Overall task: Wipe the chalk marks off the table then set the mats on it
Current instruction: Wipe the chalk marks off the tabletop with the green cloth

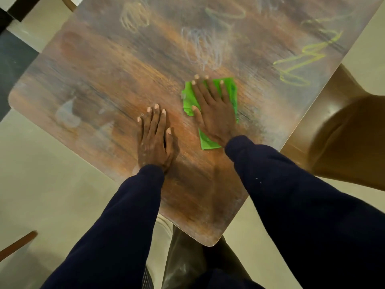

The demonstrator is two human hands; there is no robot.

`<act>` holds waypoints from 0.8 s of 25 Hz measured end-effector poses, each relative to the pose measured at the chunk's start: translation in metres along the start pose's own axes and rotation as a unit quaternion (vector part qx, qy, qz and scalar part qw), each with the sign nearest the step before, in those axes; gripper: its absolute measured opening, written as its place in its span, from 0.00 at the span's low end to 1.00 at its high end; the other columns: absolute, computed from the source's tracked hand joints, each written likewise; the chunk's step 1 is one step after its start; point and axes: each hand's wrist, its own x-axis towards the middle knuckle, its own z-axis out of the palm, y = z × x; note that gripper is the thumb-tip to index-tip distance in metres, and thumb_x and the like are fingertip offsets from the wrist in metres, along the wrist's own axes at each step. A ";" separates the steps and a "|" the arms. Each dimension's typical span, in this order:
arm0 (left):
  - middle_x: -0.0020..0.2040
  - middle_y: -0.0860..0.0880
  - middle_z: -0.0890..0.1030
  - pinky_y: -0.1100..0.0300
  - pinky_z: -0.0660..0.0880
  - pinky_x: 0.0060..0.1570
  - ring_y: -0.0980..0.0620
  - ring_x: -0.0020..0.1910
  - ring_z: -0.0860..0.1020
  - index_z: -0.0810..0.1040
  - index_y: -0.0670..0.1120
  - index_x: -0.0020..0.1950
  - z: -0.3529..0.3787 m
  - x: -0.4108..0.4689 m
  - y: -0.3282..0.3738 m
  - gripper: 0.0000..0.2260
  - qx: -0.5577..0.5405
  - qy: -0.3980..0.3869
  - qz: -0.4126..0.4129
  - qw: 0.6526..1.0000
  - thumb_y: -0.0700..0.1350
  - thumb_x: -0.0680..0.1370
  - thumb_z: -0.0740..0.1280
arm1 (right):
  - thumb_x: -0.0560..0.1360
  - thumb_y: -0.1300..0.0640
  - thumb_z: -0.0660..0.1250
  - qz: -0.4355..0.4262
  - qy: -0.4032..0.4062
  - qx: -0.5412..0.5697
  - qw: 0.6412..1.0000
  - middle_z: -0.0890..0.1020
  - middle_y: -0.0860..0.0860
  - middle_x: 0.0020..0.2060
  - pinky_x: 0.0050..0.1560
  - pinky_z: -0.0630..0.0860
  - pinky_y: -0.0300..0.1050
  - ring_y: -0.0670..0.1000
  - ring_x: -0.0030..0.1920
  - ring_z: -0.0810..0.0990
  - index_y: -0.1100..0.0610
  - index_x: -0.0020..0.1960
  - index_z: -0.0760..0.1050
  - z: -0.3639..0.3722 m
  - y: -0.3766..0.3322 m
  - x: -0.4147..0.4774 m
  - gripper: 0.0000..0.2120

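Nearest, on wooden worktop (104,80): left hand (155,140) flat, palm down, fingers (156,115) straight and together, nothing held. Just right, slightly farther: right hand (214,113) pressed flat on green cloth (229,85), fingers (224,91) straight, spread apart. Cloth folded, long axis near-to-far, far end tilted slightly right. Just beyond cloth: white chalk scribble (202,49). Far right: yellow-green chalk marks (302,61). Far left: pale yellow scribble (134,16).
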 end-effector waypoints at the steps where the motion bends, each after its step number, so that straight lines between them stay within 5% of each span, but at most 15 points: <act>1: 0.85 0.42 0.61 0.41 0.54 0.84 0.44 0.86 0.58 0.64 0.41 0.84 -0.001 -0.001 0.000 0.23 -0.006 0.001 -0.001 1.000 0.45 0.89 0.54 | 0.88 0.45 0.53 -0.023 -0.007 0.005 1.000 0.57 0.55 0.86 0.84 0.50 0.67 0.60 0.86 0.53 0.58 0.87 0.56 0.003 -0.016 -0.009 0.31; 7: 0.86 0.42 0.59 0.40 0.54 0.84 0.44 0.86 0.56 0.62 0.40 0.85 -0.007 0.000 0.004 0.24 -0.001 -0.019 -0.001 1.000 0.46 0.89 0.51 | 0.89 0.41 0.48 -0.126 -0.091 0.003 0.988 0.52 0.52 0.87 0.85 0.46 0.63 0.56 0.87 0.49 0.55 0.88 0.51 -0.014 0.019 -0.133 0.31; 11: 0.86 0.43 0.58 0.40 0.54 0.84 0.45 0.86 0.55 0.61 0.40 0.85 -0.004 0.002 0.006 0.25 0.010 -0.026 0.003 1.000 0.47 0.89 0.52 | 0.88 0.46 0.52 -0.012 -0.032 -0.008 0.999 0.56 0.53 0.87 0.84 0.49 0.65 0.57 0.87 0.52 0.56 0.87 0.54 -0.020 0.071 -0.078 0.30; 14: 0.86 0.43 0.59 0.40 0.53 0.84 0.45 0.86 0.56 0.62 0.40 0.85 -0.003 0.002 0.003 0.24 0.005 -0.029 0.008 1.000 0.46 0.89 0.52 | 0.88 0.46 0.52 0.070 0.001 0.007 0.998 0.59 0.55 0.86 0.84 0.49 0.66 0.59 0.86 0.55 0.58 0.87 0.56 -0.012 0.036 -0.014 0.30; 20: 0.85 0.42 0.62 0.39 0.55 0.83 0.45 0.86 0.58 0.65 0.40 0.84 -0.002 -0.001 -0.001 0.23 -0.036 -0.023 0.014 0.999 0.46 0.89 0.52 | 0.86 0.46 0.55 0.001 -0.015 0.035 0.999 0.54 0.55 0.87 0.84 0.47 0.66 0.59 0.87 0.50 0.57 0.87 0.54 0.007 -0.058 -0.067 0.33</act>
